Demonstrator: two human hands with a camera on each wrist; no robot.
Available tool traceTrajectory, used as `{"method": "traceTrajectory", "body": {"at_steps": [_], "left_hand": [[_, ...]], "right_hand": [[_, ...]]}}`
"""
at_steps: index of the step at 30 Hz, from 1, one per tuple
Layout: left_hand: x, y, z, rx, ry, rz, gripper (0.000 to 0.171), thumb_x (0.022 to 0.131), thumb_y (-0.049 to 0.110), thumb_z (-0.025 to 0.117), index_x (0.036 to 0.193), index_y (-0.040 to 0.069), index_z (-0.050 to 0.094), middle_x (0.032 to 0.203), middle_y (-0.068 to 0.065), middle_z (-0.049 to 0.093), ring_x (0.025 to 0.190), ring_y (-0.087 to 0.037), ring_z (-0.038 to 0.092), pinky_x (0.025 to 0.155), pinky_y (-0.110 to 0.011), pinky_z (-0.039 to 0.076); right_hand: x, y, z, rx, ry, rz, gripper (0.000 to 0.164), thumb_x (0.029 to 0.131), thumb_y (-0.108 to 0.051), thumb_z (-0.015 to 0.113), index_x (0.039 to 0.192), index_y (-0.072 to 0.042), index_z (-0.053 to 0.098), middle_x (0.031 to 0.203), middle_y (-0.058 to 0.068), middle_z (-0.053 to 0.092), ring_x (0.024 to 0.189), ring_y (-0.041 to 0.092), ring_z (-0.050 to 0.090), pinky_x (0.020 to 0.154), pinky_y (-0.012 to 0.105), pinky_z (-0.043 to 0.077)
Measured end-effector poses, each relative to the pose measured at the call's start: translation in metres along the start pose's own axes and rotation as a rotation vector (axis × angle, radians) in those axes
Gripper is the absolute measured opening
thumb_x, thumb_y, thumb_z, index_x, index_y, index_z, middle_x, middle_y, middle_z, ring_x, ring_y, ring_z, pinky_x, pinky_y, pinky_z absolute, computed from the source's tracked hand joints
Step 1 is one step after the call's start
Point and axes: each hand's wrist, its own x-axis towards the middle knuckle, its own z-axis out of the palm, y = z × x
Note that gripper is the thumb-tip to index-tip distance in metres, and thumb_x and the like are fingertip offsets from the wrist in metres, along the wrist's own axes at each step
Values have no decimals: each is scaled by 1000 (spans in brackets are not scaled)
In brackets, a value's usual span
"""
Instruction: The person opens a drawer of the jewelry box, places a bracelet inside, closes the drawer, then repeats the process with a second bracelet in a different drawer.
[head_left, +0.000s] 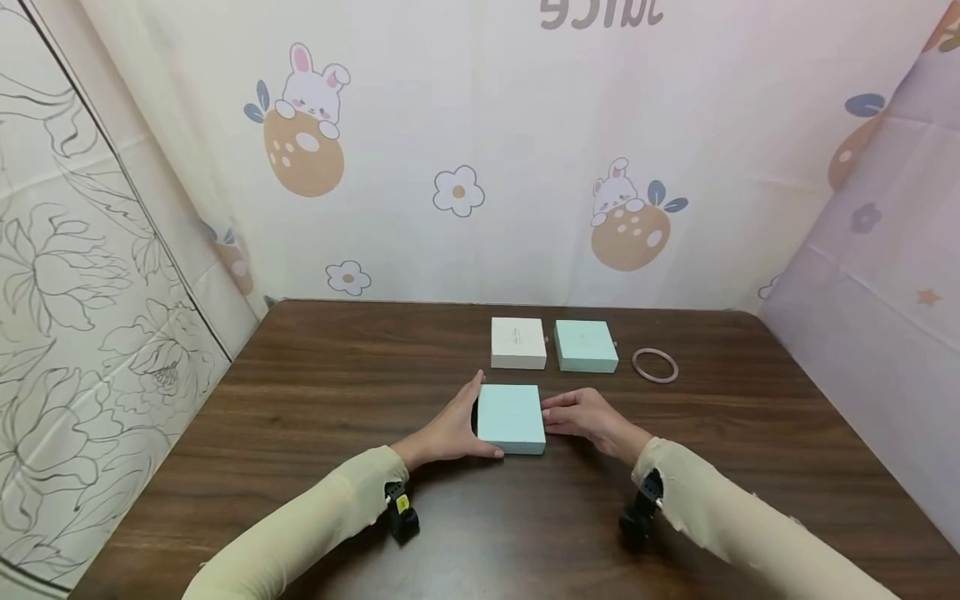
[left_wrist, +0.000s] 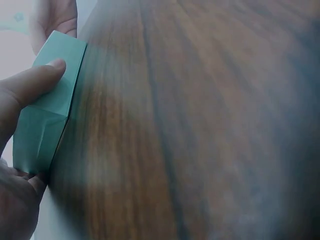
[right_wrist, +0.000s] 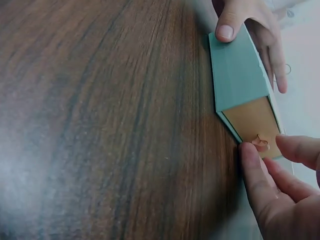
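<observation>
A mint-green drawer box [head_left: 510, 412] lies on the table between both hands. My left hand [head_left: 450, 425] grips its left side, the thumb along the near wall and the other fingers at the far left; in the left wrist view the thumb [left_wrist: 45, 77] presses on the green side. At the box's right end is my right hand [head_left: 592, 417]. The right wrist view shows that end as a tan drawer front [right_wrist: 255, 120] with a small ribbon tab [right_wrist: 260, 143]. Fingertips [right_wrist: 250, 152] of the right hand stand on both sides of the tab, with a gap between them.
Behind the hands, a white box [head_left: 518, 340] and a second mint-green box [head_left: 586, 343] lie side by side. To their right is a pinkish ring [head_left: 655, 365]. The dark wood table [head_left: 360, 350] ends at a patterned curtain [head_left: 465, 108].
</observation>
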Motion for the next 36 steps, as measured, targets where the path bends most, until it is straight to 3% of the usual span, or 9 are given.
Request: {"method": "traceTrajectory", "body": {"at_steps": [6,12,16,25,36], "left_hand": [[2,0,-1,-6,2,-37,119,57,46,78,141,3,6,142,-15,19,125,-21,26,97,-39,29],[5,0,-3,3,6,-13,110,55,43,80,138,3,19,125,-8,36,104,-17,41,87,-34,36],[6,-2,-4,5,-3,-10,106,54,42,81,135,5,23,118,-5,38,98,-15,42,84,-31,37],[7,-5,-5,28,-5,-10,107,54,43,80,135,5,23,121,-6,38,101,-15,43,86,-33,37],[5,-6,-5,14,-10,-15,108,55,45,79,137,7,21,125,-7,37,105,-15,42,88,-35,37]], "right_hand": [[5,0,7,-62,53,11,27,81,5,56,106,16,55,97,21,60,77,20,62,72,35,49],[6,-1,11,-60,101,38,26,78,6,59,103,15,57,88,15,63,70,16,62,69,33,50],[7,-2,11,-36,108,59,27,78,7,59,104,15,56,85,13,63,67,14,61,67,32,50],[8,-1,4,-3,100,71,30,77,11,57,106,16,54,75,9,62,65,13,59,64,29,50],[3,-4,1,-1,103,87,29,78,11,55,107,17,54,79,10,63,67,14,60,68,31,50]]}}
